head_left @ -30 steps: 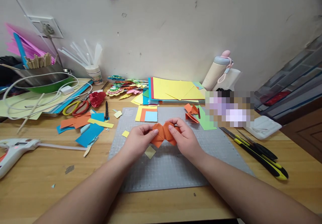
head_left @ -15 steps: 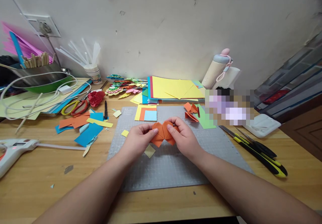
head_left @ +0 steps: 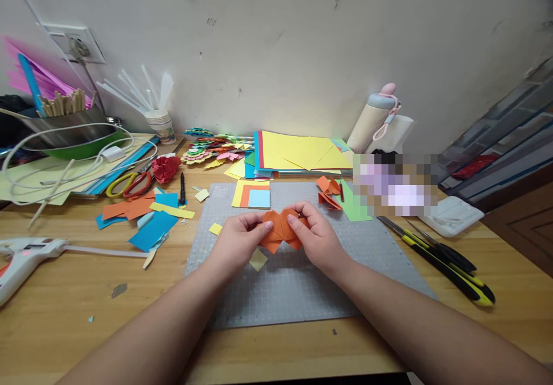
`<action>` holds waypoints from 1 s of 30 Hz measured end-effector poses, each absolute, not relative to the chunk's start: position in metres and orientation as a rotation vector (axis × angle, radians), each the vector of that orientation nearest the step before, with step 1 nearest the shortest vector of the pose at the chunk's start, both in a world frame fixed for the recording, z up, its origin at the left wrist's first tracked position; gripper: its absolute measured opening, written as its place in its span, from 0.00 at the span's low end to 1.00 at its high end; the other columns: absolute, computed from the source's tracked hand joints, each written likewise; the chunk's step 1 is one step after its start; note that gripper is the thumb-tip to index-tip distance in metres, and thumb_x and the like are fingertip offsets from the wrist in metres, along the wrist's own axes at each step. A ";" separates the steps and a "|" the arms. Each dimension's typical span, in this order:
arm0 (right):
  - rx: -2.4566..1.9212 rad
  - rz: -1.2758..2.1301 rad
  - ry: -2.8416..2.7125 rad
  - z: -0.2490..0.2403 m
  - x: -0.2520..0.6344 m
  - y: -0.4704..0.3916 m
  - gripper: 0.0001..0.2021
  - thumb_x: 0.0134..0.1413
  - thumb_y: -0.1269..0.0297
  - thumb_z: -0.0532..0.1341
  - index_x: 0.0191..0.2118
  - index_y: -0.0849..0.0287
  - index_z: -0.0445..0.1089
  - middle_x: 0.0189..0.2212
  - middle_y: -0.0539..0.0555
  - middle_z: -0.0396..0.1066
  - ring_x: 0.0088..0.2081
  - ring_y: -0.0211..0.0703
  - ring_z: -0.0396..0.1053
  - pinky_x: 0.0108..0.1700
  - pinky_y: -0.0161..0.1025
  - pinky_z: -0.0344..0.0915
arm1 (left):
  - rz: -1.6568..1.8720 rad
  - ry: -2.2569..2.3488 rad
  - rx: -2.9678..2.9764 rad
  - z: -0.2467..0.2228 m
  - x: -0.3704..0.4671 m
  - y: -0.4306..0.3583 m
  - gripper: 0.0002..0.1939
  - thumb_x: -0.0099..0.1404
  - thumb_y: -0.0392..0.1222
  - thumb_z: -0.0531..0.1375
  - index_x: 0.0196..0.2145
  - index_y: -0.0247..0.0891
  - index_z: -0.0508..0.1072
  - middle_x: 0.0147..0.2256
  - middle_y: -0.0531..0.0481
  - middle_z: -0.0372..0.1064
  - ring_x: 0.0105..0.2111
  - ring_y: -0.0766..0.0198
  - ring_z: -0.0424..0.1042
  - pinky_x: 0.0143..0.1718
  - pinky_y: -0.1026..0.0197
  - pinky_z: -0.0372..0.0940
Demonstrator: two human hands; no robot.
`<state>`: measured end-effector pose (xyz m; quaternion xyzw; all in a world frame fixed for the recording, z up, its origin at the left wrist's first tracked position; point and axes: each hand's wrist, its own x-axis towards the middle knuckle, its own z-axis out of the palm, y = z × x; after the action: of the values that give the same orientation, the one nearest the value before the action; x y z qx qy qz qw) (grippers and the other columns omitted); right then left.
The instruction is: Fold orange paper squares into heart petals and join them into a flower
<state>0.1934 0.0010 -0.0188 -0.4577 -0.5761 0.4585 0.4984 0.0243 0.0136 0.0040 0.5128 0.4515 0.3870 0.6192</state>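
Note:
An orange folded paper piece [head_left: 283, 229] is held above the grey cutting mat [head_left: 276, 310], its creases meeting in the middle. My left hand [head_left: 237, 238] pinches its left side, thumb on top. On the right side my right hand [head_left: 317, 235] grips it the same way, fingers hidden behind the paper. More orange folded pieces [head_left: 329, 193] lie on the mat just beyond my right hand. Yellow, orange and light blue squares [head_left: 258, 198] overlap beyond my left hand. A pale yellow square [head_left: 258, 260] lies below the held paper.
Left are a glue gun [head_left: 30, 258], blue scraps [head_left: 153, 230], scissors [head_left: 133, 183] and a black pen [head_left: 182, 189]. A yellow-topped paper stack [head_left: 302, 150] lies at the back. Right are a black-yellow cutter [head_left: 449, 267], a white tray [head_left: 453, 215] and a bottle [head_left: 370, 121].

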 end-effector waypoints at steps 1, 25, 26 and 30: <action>-1.108 1.112 -1.391 -0.019 0.193 0.001 0.09 0.60 0.56 0.56 0.39 0.56 0.64 0.30 0.49 0.65 0.28 0.38 0.63 0.30 0.35 0.60 | 0.894 1.038 1.185 0.004 0.024 0.014 0.11 0.55 0.43 0.63 0.35 0.34 0.78 0.31 0.47 0.77 0.29 0.62 0.73 0.35 0.61 0.66; -1.142 0.994 -1.393 -0.021 0.194 0.001 0.09 0.59 0.56 0.56 0.40 0.55 0.65 0.34 0.51 0.68 0.32 0.41 0.65 0.34 0.36 0.64 | 0.902 1.058 1.221 0.006 0.025 0.012 0.10 0.55 0.42 0.63 0.34 0.35 0.78 0.31 0.48 0.76 0.29 0.63 0.72 0.34 0.62 0.66; -1.144 0.996 -1.395 -0.021 0.194 0.000 0.09 0.59 0.56 0.56 0.40 0.56 0.65 0.34 0.51 0.68 0.32 0.41 0.66 0.34 0.36 0.64 | 0.903 1.056 1.222 0.006 0.025 0.012 0.10 0.55 0.42 0.63 0.34 0.35 0.78 0.31 0.48 0.77 0.29 0.63 0.72 0.34 0.62 0.66; -1.143 1.000 -1.404 -0.019 0.193 0.000 0.08 0.60 0.57 0.56 0.39 0.55 0.64 0.34 0.50 0.68 0.32 0.41 0.65 0.34 0.36 0.63 | 0.899 1.052 1.227 0.006 0.025 0.012 0.09 0.55 0.42 0.63 0.33 0.36 0.78 0.30 0.48 0.77 0.28 0.63 0.73 0.34 0.61 0.66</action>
<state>0.1933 -0.0005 -0.0187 -0.4752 -0.5833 0.4154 0.5113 0.0253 0.0120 0.0060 0.5299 0.4541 0.3881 0.6020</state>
